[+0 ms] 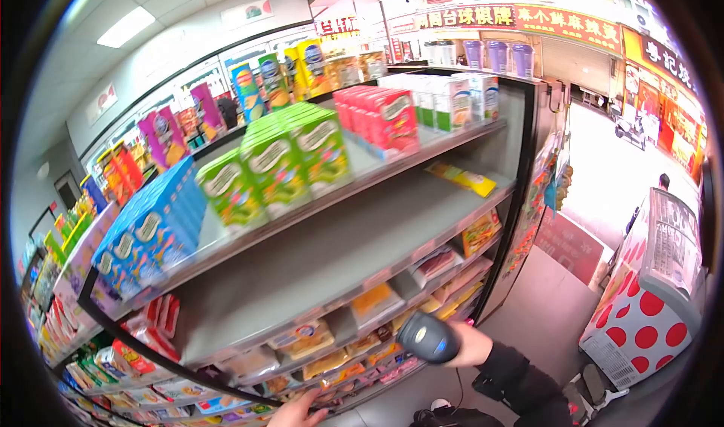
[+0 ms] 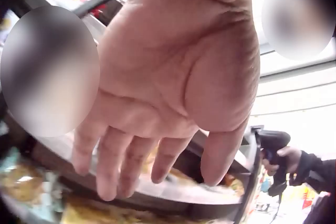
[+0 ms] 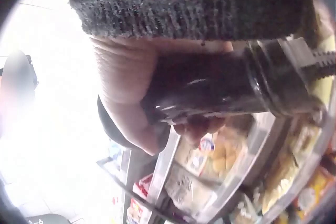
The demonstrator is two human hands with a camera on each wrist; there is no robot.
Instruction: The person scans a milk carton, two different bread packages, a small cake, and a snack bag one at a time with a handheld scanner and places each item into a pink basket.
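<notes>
A black handheld barcode scanner (image 1: 428,338) is gripped in my right hand (image 1: 469,345), held in front of the lower shelves. In the right wrist view, fingers wrap round the scanner's dark handle (image 3: 205,87), and a cord leaves its end. My left hand (image 2: 168,71) holds nothing; its palm faces the left wrist camera with the fingers extended and slightly spread. In the head view that hand shows at the bottom edge, close to the low shelf. Packaged snacks (image 1: 305,338) lie on the shelves behind both hands.
Green (image 1: 290,152), blue (image 1: 151,227) and red cartons (image 1: 377,118) line the top shelf. A yellow packet (image 1: 461,178) lies on the shelf below. To the right stands a freezer with red dots (image 1: 641,314), near the doorway to the street.
</notes>
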